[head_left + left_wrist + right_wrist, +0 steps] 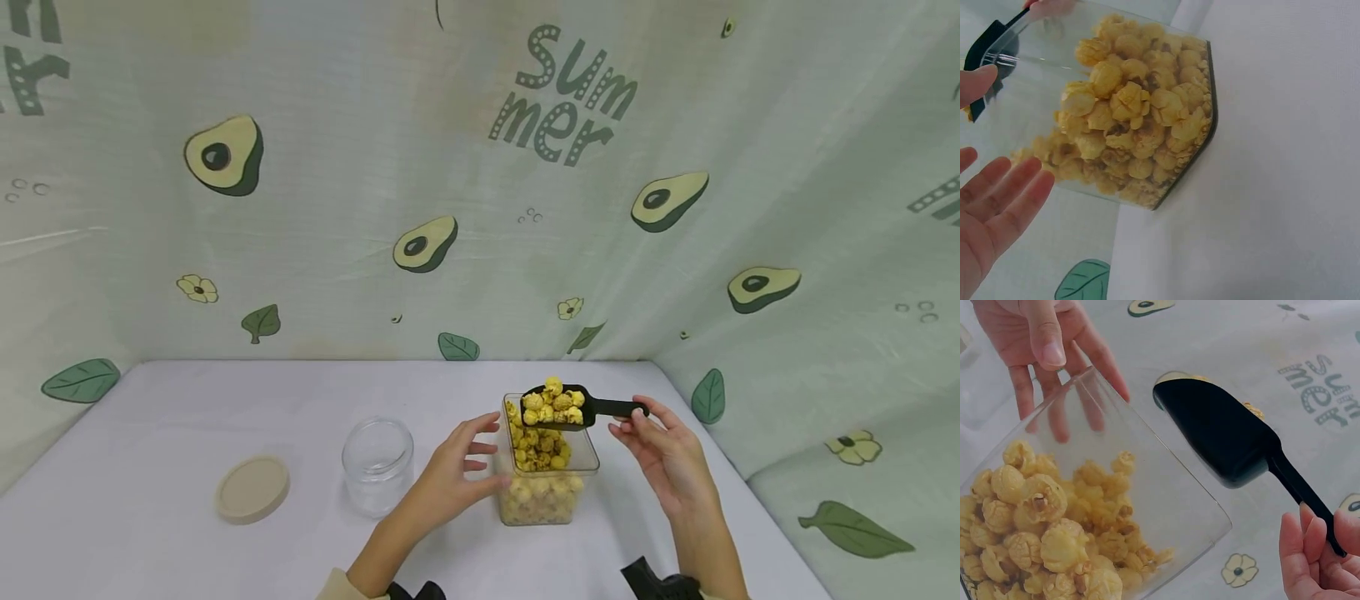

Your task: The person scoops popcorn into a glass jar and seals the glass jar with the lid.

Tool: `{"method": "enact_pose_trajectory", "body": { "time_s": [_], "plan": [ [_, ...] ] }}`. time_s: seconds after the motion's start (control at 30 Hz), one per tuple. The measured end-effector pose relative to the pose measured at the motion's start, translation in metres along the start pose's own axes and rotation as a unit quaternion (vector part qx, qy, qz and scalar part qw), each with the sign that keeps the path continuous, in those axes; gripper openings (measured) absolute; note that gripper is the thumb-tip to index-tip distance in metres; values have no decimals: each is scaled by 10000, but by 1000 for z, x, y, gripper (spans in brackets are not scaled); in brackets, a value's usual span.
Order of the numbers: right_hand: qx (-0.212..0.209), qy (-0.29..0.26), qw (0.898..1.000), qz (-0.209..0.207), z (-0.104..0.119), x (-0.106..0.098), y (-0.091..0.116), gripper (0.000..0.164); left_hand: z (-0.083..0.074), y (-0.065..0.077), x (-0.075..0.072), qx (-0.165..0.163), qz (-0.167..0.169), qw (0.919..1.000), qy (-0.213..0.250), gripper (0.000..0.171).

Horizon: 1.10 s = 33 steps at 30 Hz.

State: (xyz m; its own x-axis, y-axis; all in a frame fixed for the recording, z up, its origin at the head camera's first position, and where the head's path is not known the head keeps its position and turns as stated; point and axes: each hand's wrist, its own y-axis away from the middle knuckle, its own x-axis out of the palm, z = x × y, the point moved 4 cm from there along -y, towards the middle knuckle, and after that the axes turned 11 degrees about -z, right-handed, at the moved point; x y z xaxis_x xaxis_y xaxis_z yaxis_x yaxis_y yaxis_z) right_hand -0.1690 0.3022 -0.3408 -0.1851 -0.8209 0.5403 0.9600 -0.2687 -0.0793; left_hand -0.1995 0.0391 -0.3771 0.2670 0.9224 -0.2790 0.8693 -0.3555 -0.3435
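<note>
My right hand [670, 458] pinches the handle end of a black scoop [615, 407], which is heaped with yellow popcorn [552, 405] and held level above a clear square container [588, 450]. More popcorn [1141, 119] fills the lower part of that container. At the container's left side, my left hand [459, 471] spreads its thumb and fingers around the wall without a visible grip; in the right wrist view its fingers [1057, 419] are beside the rim. The scoop's dark underside [1222, 434] faces the right wrist camera.
Left of the container stands a clear round jar [377, 467] without a lid. Farther left, a round beige lid [252, 490] lies on the white table [187, 417]. A curtain with avocado prints [337, 167] hangs behind and along the right side.
</note>
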Motion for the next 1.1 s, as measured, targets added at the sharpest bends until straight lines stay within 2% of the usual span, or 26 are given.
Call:
{"method": "enact_pose_trajectory", "body": {
  "time_s": [0.3, 0.43, 0.57, 0.77, 0.93, 1.1],
  "plan": [
    [-67, 15, 9998, -172, 0, 3, 4, 18, -14, 12, -24, 80, -125, 9996, 256, 65],
    [-61, 26, 9995, -307, 0, 4, 5, 17, -18, 20, -39, 395, -235, 9985, 292, 62],
    [-102, 23, 9994, -329, 1, 7, 7, 16, -22, 27, -55, 807, -564, 9950, 139, 55],
    [-179, 1, 9997, -177, 0, 15, 9, 17, -27, 41, -83, 1543, -1218, 9794, -469, 50],
    [-215, 72, 9996, -137, -2, 22, 10, 17, -25, 52, -106, 1781, -1620, 9672, -806, 53],
    [-183, 204, 9994, -223, -5, 32, 10, 15, -22, 58, -121, 2017, -2029, 9520, -1088, 57]
  ]
}}
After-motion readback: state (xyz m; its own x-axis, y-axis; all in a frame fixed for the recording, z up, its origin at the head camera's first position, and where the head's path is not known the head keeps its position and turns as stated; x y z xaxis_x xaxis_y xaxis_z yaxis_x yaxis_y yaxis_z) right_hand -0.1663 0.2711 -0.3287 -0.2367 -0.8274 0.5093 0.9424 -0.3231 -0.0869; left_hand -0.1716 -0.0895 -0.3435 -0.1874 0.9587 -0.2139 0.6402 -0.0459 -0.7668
